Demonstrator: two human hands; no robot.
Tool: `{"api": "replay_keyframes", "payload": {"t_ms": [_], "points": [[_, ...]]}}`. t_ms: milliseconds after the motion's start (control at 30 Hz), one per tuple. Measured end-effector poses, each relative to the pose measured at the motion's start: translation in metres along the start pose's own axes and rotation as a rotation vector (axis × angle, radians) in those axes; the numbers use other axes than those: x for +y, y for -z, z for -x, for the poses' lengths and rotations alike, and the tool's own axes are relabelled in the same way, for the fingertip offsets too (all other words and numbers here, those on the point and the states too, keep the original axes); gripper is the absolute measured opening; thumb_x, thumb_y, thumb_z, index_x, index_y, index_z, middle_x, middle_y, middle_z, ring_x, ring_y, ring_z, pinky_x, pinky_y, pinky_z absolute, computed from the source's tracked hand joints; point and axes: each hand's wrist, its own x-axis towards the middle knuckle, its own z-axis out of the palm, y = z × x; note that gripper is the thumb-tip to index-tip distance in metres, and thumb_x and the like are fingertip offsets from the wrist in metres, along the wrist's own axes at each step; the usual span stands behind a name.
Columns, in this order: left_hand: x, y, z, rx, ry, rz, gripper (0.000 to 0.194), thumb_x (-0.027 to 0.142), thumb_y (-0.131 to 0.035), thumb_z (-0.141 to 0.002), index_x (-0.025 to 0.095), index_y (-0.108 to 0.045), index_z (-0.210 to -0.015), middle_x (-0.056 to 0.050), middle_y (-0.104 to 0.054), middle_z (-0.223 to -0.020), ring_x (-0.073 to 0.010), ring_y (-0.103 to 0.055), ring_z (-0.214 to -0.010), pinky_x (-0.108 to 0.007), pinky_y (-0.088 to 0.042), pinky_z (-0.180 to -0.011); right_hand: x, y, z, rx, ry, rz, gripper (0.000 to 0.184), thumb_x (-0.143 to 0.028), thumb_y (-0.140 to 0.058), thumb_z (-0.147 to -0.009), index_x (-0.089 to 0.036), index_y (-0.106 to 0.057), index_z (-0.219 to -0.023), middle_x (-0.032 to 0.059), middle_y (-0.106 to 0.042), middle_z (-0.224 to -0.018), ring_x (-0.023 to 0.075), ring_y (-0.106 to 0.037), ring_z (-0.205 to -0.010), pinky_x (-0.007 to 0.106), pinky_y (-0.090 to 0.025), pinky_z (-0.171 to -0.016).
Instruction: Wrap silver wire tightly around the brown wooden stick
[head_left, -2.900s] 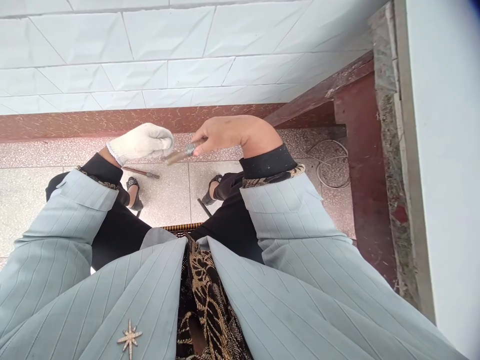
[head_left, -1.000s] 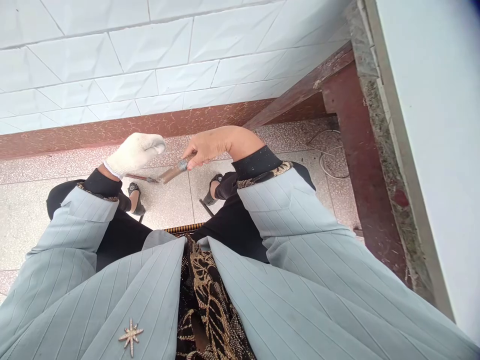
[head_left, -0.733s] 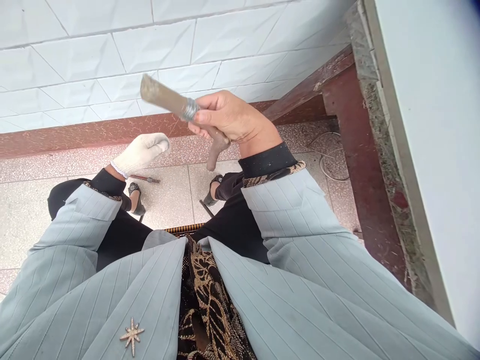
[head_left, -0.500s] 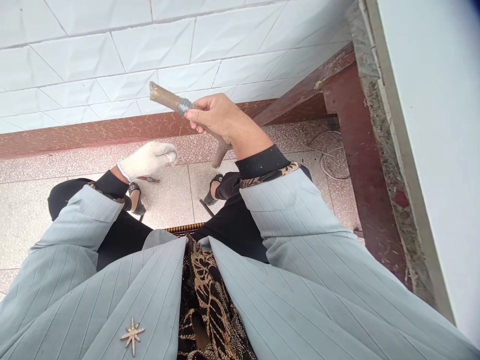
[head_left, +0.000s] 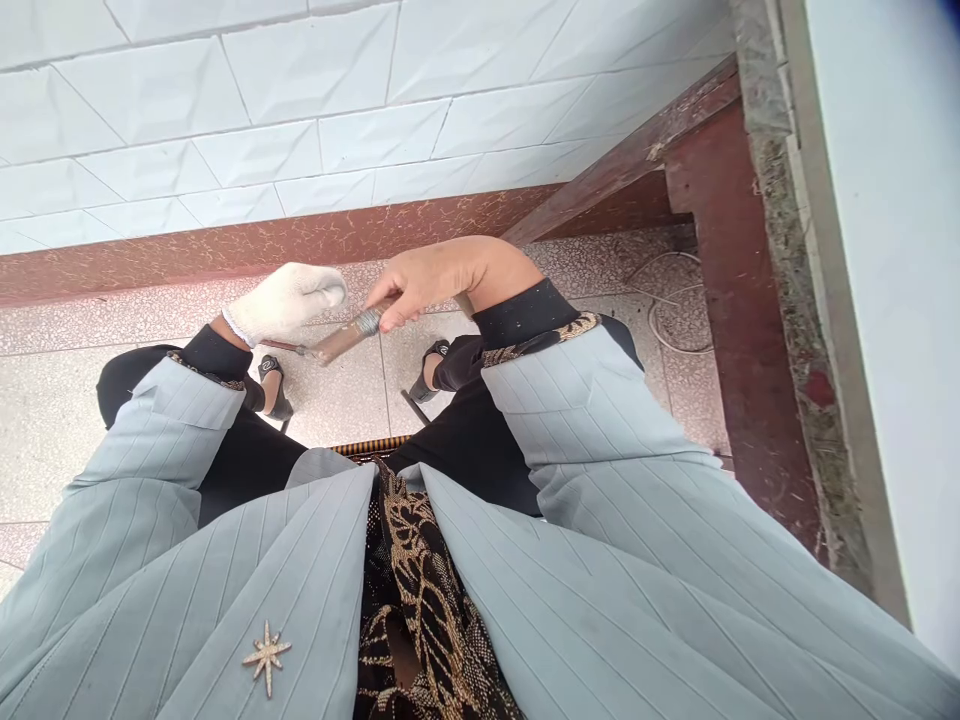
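My right hand [head_left: 439, 280], bare, is closed round a brown wooden stick [head_left: 341, 342] with a band of grey wire [head_left: 367, 322] wound about it. The stick's cut end points down and left, and my palm hides its other part. Just left of it my left hand [head_left: 289, 300], in a white knitted glove, has its fingers pressed together in a pinch. What it grips, if anything, is too small to make out. A slim tool with a reddish handle [head_left: 281, 346] shows below the glove, partly hidden by it.
A white tiled wall [head_left: 315, 110] with a red-brown skirting [head_left: 225, 240] rises in front. At right stands a dark red wooden frame [head_left: 735, 230] with a slanting brace. A pale cable [head_left: 675, 345] lies coiled on the speckled floor [head_left: 337, 410]. My feet rest below my hands.
My right hand has moved down and turned, swinging the stick's cut end from up-left to down-left, close to the glove. My left hand has risen slightly and shifted a little left.
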Motion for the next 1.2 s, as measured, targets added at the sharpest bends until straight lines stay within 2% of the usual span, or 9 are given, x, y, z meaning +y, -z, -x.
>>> {"api": "replay_keyframes", "payload": {"t_ms": [133,233,333,533,633,800,1000,1100,1200], "points": [[-0.001,0.001,-0.002,0.122,0.058,0.164,0.021,0.027,-0.050,-0.094,0.016,-0.067,-0.088,-0.002,-0.060,-0.075,-0.0130,-0.055,-0.072,-0.030,-0.047,-0.077,0.000,0.006,0.016,0.600,0.221,-0.452,0.029,-0.051,-0.068,-0.094,-0.023,-0.068,-0.100,0.0019,-0.065,-0.082,0.0138,-0.054,-0.069,0.029,-0.047,-0.068],[0.000,-0.001,-0.002,0.032,0.047,0.098,0.020,0.026,-0.052,-0.092,0.016,-0.068,-0.087,-0.002,-0.063,-0.078,-0.0134,-0.058,-0.076,-0.030,-0.047,-0.081,0.008,0.009,0.010,0.895,0.207,-0.599,0.049,-0.074,-0.064,-0.088,-0.026,-0.060,-0.089,0.0066,-0.065,-0.085,0.0199,-0.056,-0.072,0.036,-0.049,-0.064],[0.001,-0.003,-0.002,-0.029,0.017,0.034,0.021,0.028,-0.052,-0.091,0.017,-0.068,-0.086,-0.001,-0.065,-0.081,-0.0134,-0.058,-0.078,-0.029,-0.046,-0.081,0.016,0.011,-0.002,0.890,0.005,-0.509,0.057,-0.078,-0.076,-0.076,-0.025,-0.053,-0.076,0.0065,-0.064,-0.078,0.0200,-0.055,-0.072,0.035,-0.047,-0.063],[0.009,0.002,0.002,-0.089,0.036,0.019,0.022,0.031,-0.052,-0.090,0.017,-0.066,-0.081,-0.001,-0.059,-0.074,-0.0138,-0.055,-0.074,-0.029,-0.042,-0.076,0.015,0.007,-0.009,0.789,-0.201,-0.050,0.025,-0.029,-0.076,-0.088,-0.020,-0.059,-0.073,-0.0012,-0.051,-0.061,0.0136,-0.045,-0.065,0.032,-0.033,-0.067],[0.011,0.008,0.004,-0.065,0.063,-0.001,0.020,0.029,-0.052,-0.089,0.017,-0.067,-0.081,-0.001,-0.061,-0.075,-0.0146,-0.056,-0.075,-0.030,-0.042,-0.077,0.012,0.000,-0.013,0.545,-0.178,0.167,0.026,-0.021,-0.078,-0.086,-0.017,-0.061,-0.067,-0.0038,-0.045,-0.055,0.0113,-0.039,-0.063,0.033,-0.027,-0.067],[0.006,0.013,0.002,0.014,0.082,-0.039,0.018,0.027,-0.052,-0.090,0.017,-0.066,-0.085,-0.003,-0.064,-0.081,-0.0158,-0.058,-0.081,-0.030,-0.043,-0.080,-0.001,-0.007,-0.008,0.087,0.012,0.039,0.010,-0.025,-0.077,-0.087,-0.015,-0.078,-0.090,-0.0053,-0.055,-0.059,0.0100,-0.045,-0.059,0.029,-0.031,-0.062],[0.004,0.005,-0.001,0.098,0.141,0.086,0.021,0.028,-0.048,-0.094,0.017,-0.064,-0.087,0.000,-0.052,-0.069,-0.0127,-0.046,-0.064,-0.030,-0.041,-0.068,-0.010,-0.002,0.013,0.662,0.241,-0.512,0.018,-0.034,-0.073,-0.086,-0.019,-0.064,-0.081,-0.0009,-0.057,-0.070,0.0123,-0.045,-0.063,0.031,-0.036,-0.064],[0.007,-0.003,-0.002,-0.016,0.124,0.102,0.022,0.029,-0.049,-0.094,0.017,-0.066,-0.088,0.000,-0.053,-0.069,-0.0129,-0.049,-0.065,-0.031,-0.042,-0.070,0.000,0.002,0.005,0.812,0.119,-0.556,0.038,-0.050,-0.078,-0.083,-0.023,-0.054,-0.071,0.0038,-0.061,-0.074,0.0153,-0.046,-0.067,0.034,-0.038,-0.066],[0.008,-0.008,-0.002,-0.103,0.086,0.076,0.022,0.030,-0.051,-0.092,0.017,-0.066,-0.083,0.000,-0.056,-0.070,-0.0131,-0.051,-0.069,-0.030,-0.043,-0.073,0.008,0.003,-0.006,0.825,-0.098,-0.293,0.031,-0.040,-0.075,-0.088,-0.022,-0.056,-0.071,0.0030,-0.057,-0.069,0.0161,-0.049,-0.068,0.034,-0.039,-0.069]]}}
